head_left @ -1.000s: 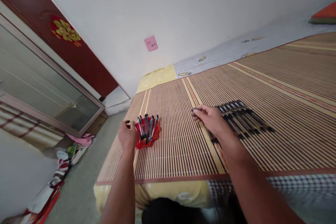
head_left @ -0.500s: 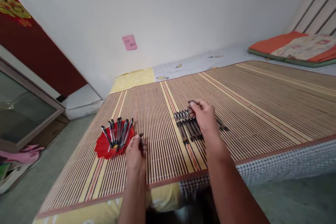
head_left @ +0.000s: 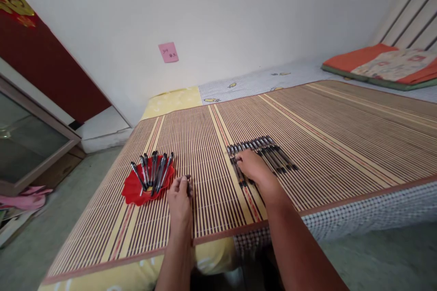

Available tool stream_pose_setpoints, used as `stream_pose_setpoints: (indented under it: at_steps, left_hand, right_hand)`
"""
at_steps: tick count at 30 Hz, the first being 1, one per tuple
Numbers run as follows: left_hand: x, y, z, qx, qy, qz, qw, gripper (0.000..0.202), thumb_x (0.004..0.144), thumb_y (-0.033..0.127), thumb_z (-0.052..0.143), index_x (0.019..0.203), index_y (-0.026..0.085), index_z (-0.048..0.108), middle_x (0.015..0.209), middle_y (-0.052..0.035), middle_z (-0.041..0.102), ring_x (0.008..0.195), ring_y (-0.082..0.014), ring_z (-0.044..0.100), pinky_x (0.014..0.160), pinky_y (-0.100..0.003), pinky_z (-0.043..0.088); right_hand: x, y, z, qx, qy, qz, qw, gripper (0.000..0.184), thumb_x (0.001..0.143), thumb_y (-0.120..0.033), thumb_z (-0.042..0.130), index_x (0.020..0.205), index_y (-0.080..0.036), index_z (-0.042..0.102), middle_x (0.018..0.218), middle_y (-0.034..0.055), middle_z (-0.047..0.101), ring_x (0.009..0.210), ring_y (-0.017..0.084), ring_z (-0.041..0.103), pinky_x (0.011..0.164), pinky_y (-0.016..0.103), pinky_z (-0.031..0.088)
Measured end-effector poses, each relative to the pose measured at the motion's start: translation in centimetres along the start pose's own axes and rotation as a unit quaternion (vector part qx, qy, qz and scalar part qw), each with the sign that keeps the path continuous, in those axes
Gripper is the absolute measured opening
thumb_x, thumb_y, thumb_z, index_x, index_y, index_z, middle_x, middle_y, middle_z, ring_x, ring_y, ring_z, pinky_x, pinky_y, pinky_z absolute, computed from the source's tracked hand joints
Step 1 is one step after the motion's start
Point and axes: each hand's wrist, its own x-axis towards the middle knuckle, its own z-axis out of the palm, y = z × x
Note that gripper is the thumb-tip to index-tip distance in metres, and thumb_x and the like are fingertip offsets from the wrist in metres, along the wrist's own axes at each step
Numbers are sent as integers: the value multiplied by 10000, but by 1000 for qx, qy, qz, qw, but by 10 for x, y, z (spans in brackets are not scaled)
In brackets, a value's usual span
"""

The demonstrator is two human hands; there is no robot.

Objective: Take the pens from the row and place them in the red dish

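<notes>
Several black-capped pens (head_left: pixel 275 157) lie side by side in a slanted row on a striped bamboo mat (head_left: pixel 208 168). Over the left part of this row is my right hand (head_left: pixel 254 166), its thumb and fingers pinched together at the pens there. The hand covers the middle of the row, and what its fingertips grip is hidden. My left hand (head_left: pixel 180 191) is closed just above the mat, with a small black thing (head_left: pixel 187 176) showing at the fingertips. To its left, several more pens (head_left: pixel 155 170) lean in a red scalloped dish (head_left: pixel 131 191).
The mat covers a bed with yellow and checked bedding (head_left: pixel 170 100). Folded orange-and-floral bedding (head_left: pixel 385 66) lies at the far right by a railing. A white wall with a pink note (head_left: pixel 168 52) stands behind. At the left are a glass-fronted cabinet door (head_left: pixel 30 136) and the floor.
My right hand has moved down and left along the pen row, uncovering the pens on the right. My left hand has shifted slightly right.
</notes>
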Motion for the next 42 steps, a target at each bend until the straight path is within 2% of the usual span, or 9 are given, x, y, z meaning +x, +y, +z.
stream_pose_setpoints:
  at_steps: [6, 12, 18, 23, 26, 32, 36, 39, 42]
  left_hand:
    - [-1, 5, 0, -24, 10, -20, 999, 402, 648, 481, 799, 804, 160, 615, 580, 66, 520, 479, -52, 434, 435, -149, 346]
    - [-1, 5, -1, -19, 0, -19, 1000, 367, 683, 473, 768, 791, 166, 600, 579, 65, 510, 481, -56, 432, 440, -157, 339]
    - [-1, 0, -2, 2, -17, -10, 1000, 302, 741, 441, 718, 780, 173, 583, 574, 63, 499, 487, -64, 422, 442, -165, 333]
    - [-2, -2, -1, 6, -27, -9, 1000, 276, 781, 426, 692, 788, 172, 582, 599, 62, 491, 496, -56, 414, 452, -160, 323]
    - [-3, -1, 0, 6, -26, -19, 999, 300, 759, 441, 711, 780, 173, 578, 583, 70, 474, 480, -53, 402, 438, -158, 296]
    - [-4, 1, 2, 1, -18, -27, 999, 345, 698, 464, 753, 769, 172, 584, 579, 70, 487, 479, -57, 419, 440, -163, 293]
    - [-4, 1, 3, -11, -21, -34, 999, 369, 668, 474, 776, 760, 175, 581, 573, 74, 486, 476, -57, 424, 443, -164, 295]
    - [-3, 0, 2, -14, -23, -33, 999, 359, 681, 466, 772, 760, 175, 579, 573, 72, 486, 475, -57, 419, 440, -165, 290]
    - [-2, -3, 1, 3, -28, -24, 999, 337, 716, 465, 751, 763, 174, 588, 562, 75, 467, 470, -59, 403, 437, -171, 284]
  right_hand:
    - [-2, -10, 2, -27, -31, 22, 999, 225, 838, -98, 534, 874, -120, 755, 853, 149, 744, 794, 204, 679, 655, 258, 375]
    - [-5, -18, 2, -24, -54, -10, 998, 209, 868, -135, 549, 838, -140, 756, 857, 126, 743, 795, 188, 672, 644, 241, 369]
    - [-2, -17, 8, -58, -14, 26, 998, 227, 887, -175, 540, 968, -145, 750, 966, 155, 752, 901, 228, 696, 710, 259, 412]
    - [0, -16, 15, -73, -20, 33, 997, 222, 851, -150, 561, 977, -123, 742, 975, 178, 754, 931, 257, 706, 754, 286, 441]
    - [-1, -18, 14, -74, -19, 26, 997, 236, 856, -141, 550, 1006, -143, 732, 1005, 161, 754, 963, 248, 703, 783, 286, 450]
    - [-2, -19, 13, -85, -18, 51, 995, 241, 884, -161, 547, 1046, -108, 718, 1009, 208, 741, 956, 264, 709, 774, 303, 459]
    - [-2, -21, 15, -72, -25, 33, 997, 191, 883, -177, 565, 980, -135, 724, 992, 163, 749, 946, 232, 706, 771, 274, 445]
    - [-2, -20, 13, -69, -24, 26, 997, 207, 890, -168, 538, 983, -147, 721, 995, 152, 747, 952, 240, 702, 762, 279, 441]
    - [-3, -20, 12, -77, -29, 39, 996, 252, 894, -144, 508, 1038, -117, 712, 1009, 190, 738, 939, 264, 707, 753, 295, 451]
